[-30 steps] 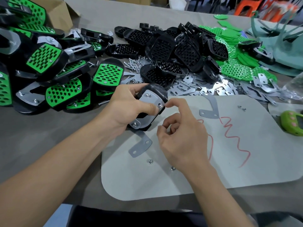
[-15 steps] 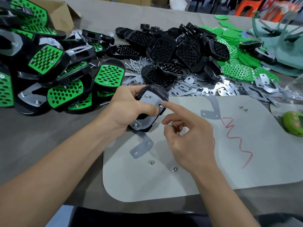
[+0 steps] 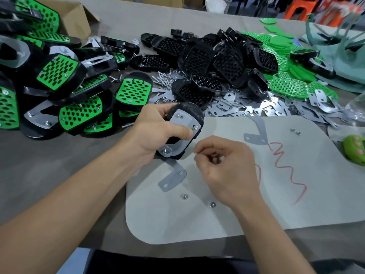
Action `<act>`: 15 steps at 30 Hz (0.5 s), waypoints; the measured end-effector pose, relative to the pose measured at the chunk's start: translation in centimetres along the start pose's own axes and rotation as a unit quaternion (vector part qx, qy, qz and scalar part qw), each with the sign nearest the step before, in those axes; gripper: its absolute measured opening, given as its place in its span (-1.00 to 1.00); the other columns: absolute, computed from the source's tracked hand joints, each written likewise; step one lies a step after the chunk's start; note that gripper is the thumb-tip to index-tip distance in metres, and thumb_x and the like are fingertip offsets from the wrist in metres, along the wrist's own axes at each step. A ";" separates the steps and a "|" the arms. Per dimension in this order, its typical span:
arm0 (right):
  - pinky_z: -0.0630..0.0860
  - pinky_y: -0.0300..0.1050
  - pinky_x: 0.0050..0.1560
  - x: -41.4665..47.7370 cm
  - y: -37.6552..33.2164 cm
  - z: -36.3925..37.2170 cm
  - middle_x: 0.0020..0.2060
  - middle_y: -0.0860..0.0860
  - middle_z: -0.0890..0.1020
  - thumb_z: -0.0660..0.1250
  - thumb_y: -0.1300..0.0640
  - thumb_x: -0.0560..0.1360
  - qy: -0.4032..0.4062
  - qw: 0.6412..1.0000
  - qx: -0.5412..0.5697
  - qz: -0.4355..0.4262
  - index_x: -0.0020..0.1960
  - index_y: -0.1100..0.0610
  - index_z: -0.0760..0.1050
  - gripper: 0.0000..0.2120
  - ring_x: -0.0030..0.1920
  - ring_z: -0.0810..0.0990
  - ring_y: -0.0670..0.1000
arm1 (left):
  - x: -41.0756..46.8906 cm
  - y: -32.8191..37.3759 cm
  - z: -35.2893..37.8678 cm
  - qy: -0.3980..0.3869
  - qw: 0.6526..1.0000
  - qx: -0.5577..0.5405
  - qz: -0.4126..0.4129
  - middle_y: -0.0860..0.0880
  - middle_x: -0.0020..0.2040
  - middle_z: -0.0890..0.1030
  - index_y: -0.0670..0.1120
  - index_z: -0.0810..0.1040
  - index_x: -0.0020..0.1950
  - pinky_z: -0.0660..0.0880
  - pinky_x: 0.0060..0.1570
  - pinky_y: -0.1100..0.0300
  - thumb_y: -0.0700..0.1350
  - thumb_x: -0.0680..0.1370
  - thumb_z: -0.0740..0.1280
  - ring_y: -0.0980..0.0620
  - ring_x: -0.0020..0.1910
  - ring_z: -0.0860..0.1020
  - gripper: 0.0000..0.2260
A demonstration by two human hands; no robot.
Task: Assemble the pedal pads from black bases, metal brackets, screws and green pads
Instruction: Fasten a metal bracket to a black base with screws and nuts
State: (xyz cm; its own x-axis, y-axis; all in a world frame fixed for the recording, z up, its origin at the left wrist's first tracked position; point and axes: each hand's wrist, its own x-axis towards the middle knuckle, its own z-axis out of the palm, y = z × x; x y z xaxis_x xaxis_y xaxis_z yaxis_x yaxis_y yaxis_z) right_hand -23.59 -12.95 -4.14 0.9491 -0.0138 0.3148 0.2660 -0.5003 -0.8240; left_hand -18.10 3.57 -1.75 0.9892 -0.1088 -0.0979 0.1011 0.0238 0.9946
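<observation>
My left hand [image 3: 158, 129] grips a black base [image 3: 189, 108] turned underside up, with a metal bracket [image 3: 183, 120] fixed on it by screws; my thumb presses the bracket. My right hand [image 3: 227, 171] hovers just below and right of the base, fingers curled, with small metal nuts glinting between them. A loose bracket [image 3: 173, 177] and two nuts [image 3: 184, 197] lie on the grey mat [image 3: 237, 224] under my hands. A second bracket [image 3: 256, 133] lies further right.
Finished green-and-black pads [image 3: 59, 86] are heaped at the left. Black bases [image 3: 217, 64], screws [image 3: 164, 79], loose brackets [image 3: 276, 109] and green pads [image 3: 286, 86] are piled behind the mat. A green toy-like object [image 3: 355, 151] sits at the right edge, a cardboard box [image 3: 77, 16] at the far left.
My right hand has drawn back from the screw on the bracket, moving down and right, its index finger now curled in. My left hand still holds the base.
</observation>
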 end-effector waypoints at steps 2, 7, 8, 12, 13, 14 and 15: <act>0.47 -0.36 -0.27 0.1 -0.1 -0.2 -0.36 -0.19 0.66 0.45 0.33 0.38 0.056 0.998 0.014 0.000 -0.21 -0.03 0.65 -0.75 -0.33 0.61 -0.09 | 0.0 0.0 0.0 0.002 1.000 0.000 -0.004 -0.06 -0.24 0.71 -0.11 0.73 -0.11 0.57 -0.30 0.21 -0.49 0.29 0.51 0.01 -0.32 0.61 -0.67; 0.39 -0.48 -0.12 1.5 -1.0 -0.9 -0.24 -0.31 0.61 0.51 0.23 0.40 0.104 0.989 -0.069 -0.075 -0.01 -0.10 0.69 -0.73 -0.15 0.53 -0.22 | 0.0 0.1 0.0 -0.007 1.000 0.011 0.006 -0.10 -0.20 0.72 -0.08 0.75 -0.11 0.57 -0.23 0.17 -0.34 0.17 0.55 -0.03 -0.28 0.62 -0.67; 0.39 -0.46 -0.12 2.0 -1.3 -0.9 -0.24 -0.32 0.58 0.51 0.24 0.39 0.095 0.985 -0.096 -0.111 -0.02 -0.04 0.70 -0.76 -0.16 0.50 -0.23 | 0.0 0.1 0.0 -0.013 1.000 0.007 0.011 -0.12 -0.18 0.72 -0.09 0.75 -0.10 0.57 -0.21 0.18 -0.33 0.17 0.54 -0.03 -0.26 0.63 -0.67; 0.50 -0.03 -0.18 3.5 -1.8 -1.1 -0.30 -0.04 0.66 0.49 0.30 0.40 0.034 0.947 -0.228 -0.223 -0.20 0.12 0.65 -0.90 -0.21 0.56 0.06 | 0.0 0.2 0.1 -0.028 0.999 0.000 0.021 -0.13 -0.17 0.71 -0.13 0.73 -0.07 0.55 -0.19 0.18 -0.35 0.17 0.51 -0.04 -0.23 0.62 -0.64; 0.48 0.02 -0.20 3.8 -1.7 -1.1 -0.34 0.01 0.63 0.47 0.32 0.40 0.027 0.934 -0.263 -0.240 -0.23 0.15 0.62 -0.89 -0.23 0.55 0.11 | 0.1 0.2 0.1 -0.022 1.000 0.002 0.018 -0.15 -0.16 0.71 -0.13 0.73 -0.06 0.55 -0.17 0.16 -0.36 0.17 0.52 -0.05 -0.22 0.62 -0.63; 0.45 0.03 -0.20 3.8 -1.7 -1.1 -0.37 0.03 0.59 0.46 0.34 0.39 0.027 0.919 -0.296 -0.260 -0.25 0.16 0.58 -0.87 -0.26 0.52 0.14 | 0.1 0.2 0.1 -0.018 1.000 0.005 0.014 -0.16 -0.15 0.70 -0.13 0.73 -0.05 0.55 -0.15 0.13 -0.37 0.17 0.53 -0.05 -0.22 0.61 -0.62; 0.41 0.01 -0.19 3.8 -1.8 -0.9 -0.40 0.04 0.55 0.44 0.37 0.37 0.032 0.901 -0.326 -0.283 -0.28 0.17 0.55 -0.85 -0.28 0.49 0.15 | 0.1 0.1 0.2 -0.015 1.000 0.007 0.011 -0.16 -0.17 0.70 -0.14 0.73 -0.06 0.53 -0.15 0.11 -0.41 0.19 0.54 -0.04 -0.23 0.59 -0.63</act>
State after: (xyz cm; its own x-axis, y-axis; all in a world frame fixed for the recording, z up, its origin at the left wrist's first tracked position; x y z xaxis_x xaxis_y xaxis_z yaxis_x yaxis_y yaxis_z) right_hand -20.63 -12.90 -1.03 0.6749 0.3638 0.6420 0.5291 -0.8450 -0.0773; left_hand -18.02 3.38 -1.64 0.9875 -0.1384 -0.0750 0.0774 0.0123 0.9969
